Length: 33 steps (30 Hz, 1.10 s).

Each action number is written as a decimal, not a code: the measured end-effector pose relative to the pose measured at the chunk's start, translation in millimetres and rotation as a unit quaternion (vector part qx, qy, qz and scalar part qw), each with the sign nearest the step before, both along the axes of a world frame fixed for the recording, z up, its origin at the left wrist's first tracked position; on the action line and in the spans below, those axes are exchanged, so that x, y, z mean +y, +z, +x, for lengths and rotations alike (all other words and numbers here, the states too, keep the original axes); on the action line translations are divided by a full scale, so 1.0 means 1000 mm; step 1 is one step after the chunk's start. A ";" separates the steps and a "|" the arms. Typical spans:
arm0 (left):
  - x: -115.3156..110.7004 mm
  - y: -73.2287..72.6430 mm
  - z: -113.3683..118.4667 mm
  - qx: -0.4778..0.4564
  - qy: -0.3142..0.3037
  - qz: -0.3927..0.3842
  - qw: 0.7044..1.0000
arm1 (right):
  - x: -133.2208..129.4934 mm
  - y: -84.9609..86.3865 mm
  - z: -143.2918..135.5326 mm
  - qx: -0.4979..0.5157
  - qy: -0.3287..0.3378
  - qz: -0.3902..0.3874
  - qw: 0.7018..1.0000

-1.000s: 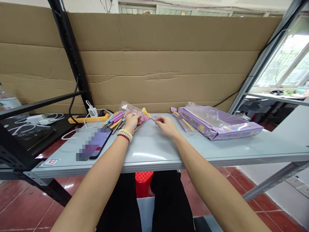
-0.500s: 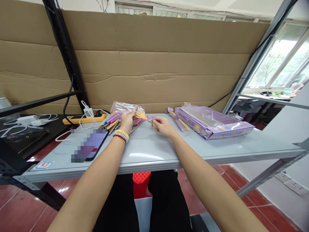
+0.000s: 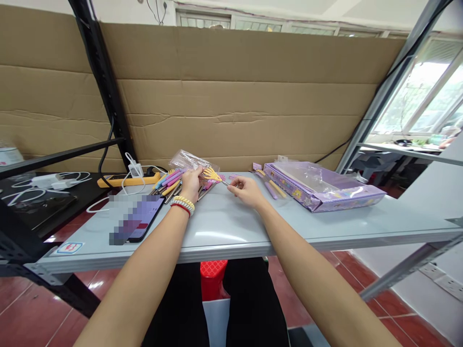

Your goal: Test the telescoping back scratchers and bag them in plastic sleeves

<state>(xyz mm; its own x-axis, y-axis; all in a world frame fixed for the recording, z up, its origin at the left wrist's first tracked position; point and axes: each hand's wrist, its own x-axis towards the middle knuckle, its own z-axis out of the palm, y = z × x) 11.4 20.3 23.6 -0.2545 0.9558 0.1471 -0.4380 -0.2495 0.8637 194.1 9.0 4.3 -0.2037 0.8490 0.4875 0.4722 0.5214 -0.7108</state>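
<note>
A yellow claw-headed back scratcher (image 3: pixel 211 174) with a thin metal rod lies between my two hands, above the grey tabletop. My left hand (image 3: pixel 191 184) is closed at its yellow head, with the fingertips partly hidden. My right hand (image 3: pixel 244 189) pinches the metal rod from the other side. Beside and behind my left hand lies a pile of purple, pink, yellow and blue handles with metal rods (image 3: pixel 169 182). A clear plastic bag (image 3: pixel 188 160) rests behind that pile.
A purple open box (image 3: pixel 347 202) with clear plastic in it stands on the right of the table (image 3: pixel 224 231). Purple and yellow sticks (image 3: pixel 272 187) lie beside it. A phone (image 3: pixel 149 217), a yellow power strip (image 3: pixel 123 180) and a white charger (image 3: pixel 134 168) are on the left.
The view has shifted slightly. My right hand's fingers have moved a little on the metal rod. My left hand stays at the yellow head.
</note>
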 end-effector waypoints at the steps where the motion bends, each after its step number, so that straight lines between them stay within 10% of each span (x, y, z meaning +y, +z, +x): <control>1: 0.001 -0.001 -0.001 -0.008 0.004 -0.001 1.000 | 0.000 0.000 0.001 0.000 0.002 0.004 1.000; 15: -0.012 0.006 0.002 0.001 -0.092 -0.016 0.996 | 0.006 -0.005 0.003 0.005 0.005 0.023 1.000; 33: -0.007 0.006 0.001 -0.060 -0.038 0.027 0.997 | 0.007 -0.002 0.007 -0.027 0.014 0.009 1.000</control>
<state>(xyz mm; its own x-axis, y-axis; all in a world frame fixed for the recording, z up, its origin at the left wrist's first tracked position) 12.0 12.8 30.0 -0.2012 0.9644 0.1714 -0.5573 -0.2566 0.7896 201.1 15.6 2.7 -0.2532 0.8342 0.4900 0.4949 0.5468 -0.6753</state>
